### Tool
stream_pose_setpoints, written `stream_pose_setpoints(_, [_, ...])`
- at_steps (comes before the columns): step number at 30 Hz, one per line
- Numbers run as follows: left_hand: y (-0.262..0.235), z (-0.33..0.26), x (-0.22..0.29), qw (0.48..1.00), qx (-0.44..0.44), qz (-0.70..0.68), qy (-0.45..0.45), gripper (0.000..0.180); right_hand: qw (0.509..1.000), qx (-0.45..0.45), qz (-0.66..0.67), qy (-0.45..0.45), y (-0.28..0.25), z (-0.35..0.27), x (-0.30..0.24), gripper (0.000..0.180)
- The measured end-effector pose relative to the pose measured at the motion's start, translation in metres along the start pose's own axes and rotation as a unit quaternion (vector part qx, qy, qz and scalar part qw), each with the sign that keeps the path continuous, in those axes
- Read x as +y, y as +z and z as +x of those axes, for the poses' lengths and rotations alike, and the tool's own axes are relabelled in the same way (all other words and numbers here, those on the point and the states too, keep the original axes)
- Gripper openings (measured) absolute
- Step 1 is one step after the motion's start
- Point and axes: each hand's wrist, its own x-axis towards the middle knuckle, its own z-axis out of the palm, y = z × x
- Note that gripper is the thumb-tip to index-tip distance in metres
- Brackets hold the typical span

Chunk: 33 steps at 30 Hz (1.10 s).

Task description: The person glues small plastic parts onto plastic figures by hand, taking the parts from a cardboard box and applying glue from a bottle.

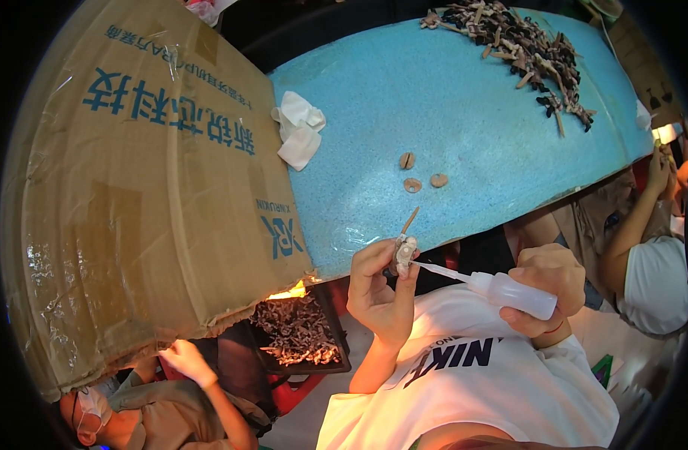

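Between the fingertips of my left hand (381, 292) is a small pale grey-and-white figurine (405, 252) with a thin brown stick rising from it. My right hand (557, 277) is wrapped round a translucent white squeeze bottle (525, 295), tilted with its long narrow nozzle toward the left. The nozzle's tip is at the figurine; whether it touches I cannot tell. Both hands are at the near edge of the blue table (344, 195). Beyond them lie a grooved brown oval piece (407, 160) and two flat brown discs (439, 180).
A large cardboard carton (141, 180) stands at the left, beside crumpled white tissues (299, 131). Small brown, black and pinkish parts form a pile (516, 52) at the far right. Below the carton is a dark tray (345, 364) of similar parts. Other people sit left and right.
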Motion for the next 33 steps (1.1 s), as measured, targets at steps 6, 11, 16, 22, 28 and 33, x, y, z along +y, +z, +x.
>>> stream_pose_setpoints(6, [0.0006,-0.0002,-0.0021,0.999,0.007,0.042,0.011,0.023,0.999,0.031,-0.009,0.026,0.0039,-0.0049,-0.0008,0.030])
stream_pose_setpoints(11, [0.0004,-0.0009,-0.0019,0.999,0.003,0.043,0.011,0.024,0.999,0.018,-0.004,-0.030,0.0041,0.0014,0.0031,0.030])
stream_pose_setpoints(16, [0.0002,-0.0011,-0.0023,0.999,0.005,0.038,0.010,0.025,0.997,0.012,0.007,-0.076,0.0055,-0.0011,0.0067,0.032])
stream_pose_setpoints(22, [0.0002,-0.0014,-0.0027,0.999,0.002,0.034,0.009,0.025,0.994,0.035,0.007,-0.103,0.0069,0.0018,0.0060,0.032])
stream_pose_setpoints(28, [0.0001,-0.0016,-0.0024,0.999,-0.002,0.041,0.005,0.024,0.995,0.041,0.032,-0.082,0.0067,-0.0016,0.0065,0.035])
stream_pose_setpoints(33, [0.0010,-0.0029,-0.0001,0.999,0.005,0.049,0.001,0.023,0.995,0.029,0.048,-0.080,0.0062,-0.0019,0.0060,0.031])
